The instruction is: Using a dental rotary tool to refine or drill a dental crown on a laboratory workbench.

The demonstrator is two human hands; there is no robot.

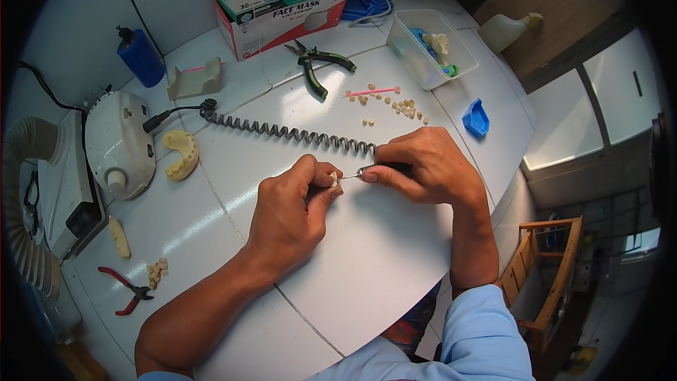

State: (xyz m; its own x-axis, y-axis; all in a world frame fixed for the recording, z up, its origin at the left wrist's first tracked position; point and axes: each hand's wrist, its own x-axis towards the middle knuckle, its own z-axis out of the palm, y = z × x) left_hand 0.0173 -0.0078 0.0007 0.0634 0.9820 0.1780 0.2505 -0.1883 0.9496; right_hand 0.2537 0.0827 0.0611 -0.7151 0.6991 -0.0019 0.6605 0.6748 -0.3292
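Pinched between the thumb and fingers of my left hand is a small cream piece that looks like a dental crown. My right hand is closed around a rotary handpiece. Its thin metal bur points left and reaches the crown; whether it touches cannot be made out. From the handpiece, a black coiled cord runs left to the white control unit. Beyond my hands lie several loose tooth-like pieces and a pink stick.
Far side: black-green pliers, stacked mask boxes, a clear plastic tub and a blue tray. Left: a dental cast, red-handled cutters, more tooth-like pieces and a ribbed hose. The table edge curves near me.
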